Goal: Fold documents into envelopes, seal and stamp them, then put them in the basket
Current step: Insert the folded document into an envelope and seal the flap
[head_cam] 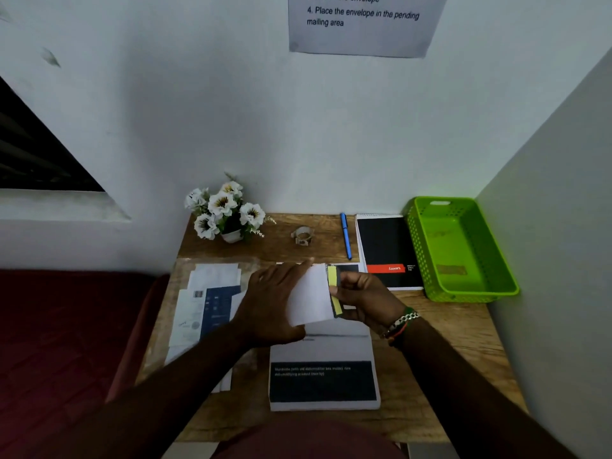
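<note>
Envelope (311, 294) between both hands, left hand (275, 306) over it, right hand (364, 301) beside.

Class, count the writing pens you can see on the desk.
1. The blue pen lies at the back of the desk, between the tape roll and the black notebook. Papers may hide others.

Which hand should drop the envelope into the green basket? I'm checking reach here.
Probably the right hand. It already grips the envelope at its right edge, and the green basket sits on that side of the desk; the left hand would have to cross over.
</note>
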The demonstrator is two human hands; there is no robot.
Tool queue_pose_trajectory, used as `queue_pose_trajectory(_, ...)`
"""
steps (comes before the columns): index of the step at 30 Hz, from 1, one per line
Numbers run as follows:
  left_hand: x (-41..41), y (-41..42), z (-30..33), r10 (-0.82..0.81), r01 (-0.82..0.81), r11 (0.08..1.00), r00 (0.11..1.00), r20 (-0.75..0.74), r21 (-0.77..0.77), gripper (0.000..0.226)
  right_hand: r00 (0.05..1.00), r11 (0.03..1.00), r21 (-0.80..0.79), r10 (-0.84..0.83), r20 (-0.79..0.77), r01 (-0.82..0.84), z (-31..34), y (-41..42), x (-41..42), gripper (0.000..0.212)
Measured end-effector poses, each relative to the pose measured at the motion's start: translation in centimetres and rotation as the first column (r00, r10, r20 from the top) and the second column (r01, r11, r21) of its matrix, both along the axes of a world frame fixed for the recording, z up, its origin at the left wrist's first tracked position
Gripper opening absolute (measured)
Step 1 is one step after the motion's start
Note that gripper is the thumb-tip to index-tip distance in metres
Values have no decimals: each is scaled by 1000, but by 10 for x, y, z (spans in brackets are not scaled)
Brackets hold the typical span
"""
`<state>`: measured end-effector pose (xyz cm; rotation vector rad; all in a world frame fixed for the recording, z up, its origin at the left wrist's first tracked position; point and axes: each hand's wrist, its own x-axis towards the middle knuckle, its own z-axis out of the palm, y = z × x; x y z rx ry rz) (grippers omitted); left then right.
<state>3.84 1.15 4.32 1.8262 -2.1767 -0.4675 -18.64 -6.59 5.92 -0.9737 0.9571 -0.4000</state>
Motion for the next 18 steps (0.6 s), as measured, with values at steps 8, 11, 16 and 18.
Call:
queue_pose_trajectory(8,-6,-1,4,-17,24,998,993,120,-56,126,995,978,-208,3,-100,-24,4,5,4,25)
queue_pose_trajectory(11,-9,-2,5,-27,39,997,985,172,-67,124,987,958,-285,-15,-158,-32,1,3,6,26)
queue_pose_trajectory(16,-6,-6,-1,30,-28,1000,980,198,-15,127,972,885,-465,-76,-220,-36,-5,-4,7,21)
queue_pose_trajectory(18,-3,-8,-5,37,-47,998,978,203,42,125,955,854,-519,-123,-269,-36,-8,-6,7,21)
